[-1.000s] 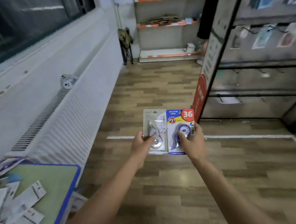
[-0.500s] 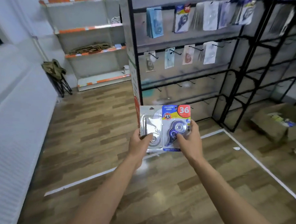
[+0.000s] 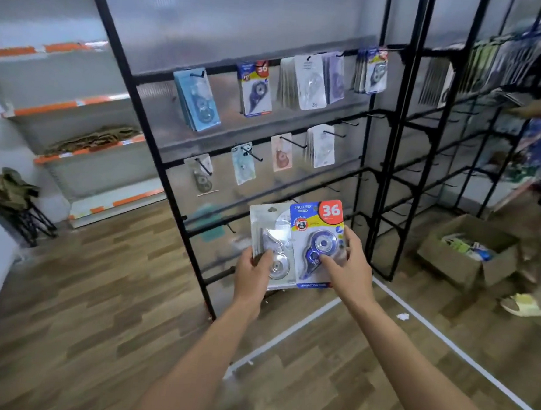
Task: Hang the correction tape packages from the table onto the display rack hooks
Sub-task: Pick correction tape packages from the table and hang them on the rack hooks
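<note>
head view: the task is part done. the rack (image 3: 180, 205) already carries hung packs on its upper two rows: a light blue bunch (image 3: 197, 100), a blue "36" pack (image 3: 255, 90), white bunches (image 3: 311, 80) and, a row lower, a few single packs (image 3: 280, 156). several hooks (image 3: 333, 134) on the right and on the lower bars look bare, so there is room left.

two packs are not yet hung. the left hand (image 3: 252, 275) pinches the clear pack (image 3: 269, 236) with thumb on its face and fingers behind. the right hand (image 3: 350, 270) grips the blue pack (image 3: 319, 239), thumb on the front, fingers curled round its right edge. the two packs sit side by side, edges touching or overlapping, held low in front of the rack's bottom rows, clear of any hook. by my reading the carry is nearly over and the threading onto hooks is what is left.

the surface the packs came from is not in view, so how many more wait there cannot be told. the room has a wood floor (image 3: 81, 320) with white tape lines (image 3: 287, 331), orange-edged shelves (image 3: 72, 104) at left, a second rack at right, an open box (image 3: 469, 252) and another person's foot (image 3: 523, 304).
</note>
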